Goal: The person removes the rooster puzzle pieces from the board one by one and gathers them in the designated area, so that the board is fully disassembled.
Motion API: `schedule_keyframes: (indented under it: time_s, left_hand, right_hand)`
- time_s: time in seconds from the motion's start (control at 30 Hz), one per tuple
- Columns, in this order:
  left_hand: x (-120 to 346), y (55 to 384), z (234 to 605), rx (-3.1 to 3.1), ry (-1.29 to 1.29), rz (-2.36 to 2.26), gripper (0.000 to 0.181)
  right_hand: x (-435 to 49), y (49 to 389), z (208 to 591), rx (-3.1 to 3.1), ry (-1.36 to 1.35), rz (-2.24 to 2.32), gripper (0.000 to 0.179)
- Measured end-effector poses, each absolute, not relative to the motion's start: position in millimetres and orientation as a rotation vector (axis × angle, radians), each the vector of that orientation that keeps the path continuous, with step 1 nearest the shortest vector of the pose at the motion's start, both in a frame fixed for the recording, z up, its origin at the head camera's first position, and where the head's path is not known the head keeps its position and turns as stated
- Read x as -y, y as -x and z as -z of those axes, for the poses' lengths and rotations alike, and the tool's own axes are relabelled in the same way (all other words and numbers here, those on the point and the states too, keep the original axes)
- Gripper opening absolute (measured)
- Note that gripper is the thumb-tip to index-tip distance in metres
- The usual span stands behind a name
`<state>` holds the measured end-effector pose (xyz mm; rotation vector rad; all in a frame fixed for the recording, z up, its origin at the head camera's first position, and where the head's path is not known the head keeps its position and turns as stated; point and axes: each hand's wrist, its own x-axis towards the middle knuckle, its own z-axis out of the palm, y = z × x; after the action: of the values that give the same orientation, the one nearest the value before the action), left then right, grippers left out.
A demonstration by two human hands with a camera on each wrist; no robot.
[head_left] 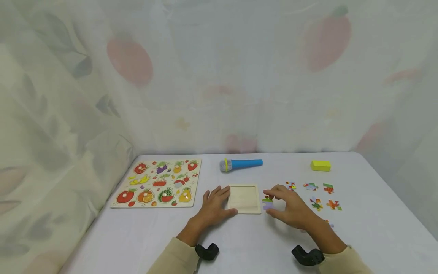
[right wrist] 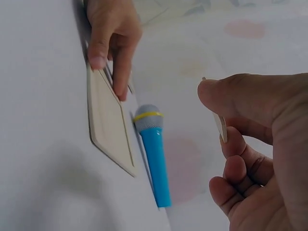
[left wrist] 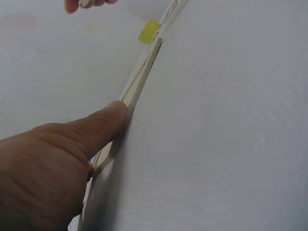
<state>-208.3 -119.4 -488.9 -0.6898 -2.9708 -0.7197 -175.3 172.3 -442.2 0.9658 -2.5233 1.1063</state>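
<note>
A shallow square wooden puzzle tray (head_left: 244, 199) with a raised rim lies flat on the table. My left hand (head_left: 215, 207) holds its left end, thumb on the near edge and index finger at the far left corner. To the right of the tray, my right hand (head_left: 291, 207) pinches a green and purple jigsaw piece (head_left: 267, 203) between thumb and fingers, raised above the table. In the right wrist view, that piece (right wrist: 221, 127) appears nearly edge-on, partly hidden by the thumb.
Several loose jigsaw pieces (head_left: 316, 203) lie to the right, some hidden behind my right hand. A blue toy microphone (head_left: 244, 164) lies behind the tray. A yellow block (head_left: 320, 165) stands at the back right, and a fruit peg puzzle board (head_left: 159, 184) lies at the left.
</note>
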Motion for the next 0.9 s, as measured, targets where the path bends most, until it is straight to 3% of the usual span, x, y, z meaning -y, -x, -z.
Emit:
schedule_keyframes:
  time_s: [0.9]
  left_hand:
    - [120,208,488,2.98,0.674,0.715,0.078]
  right_hand:
    - [-293,139,447,2.473,-0.855,-0.892,0.063]
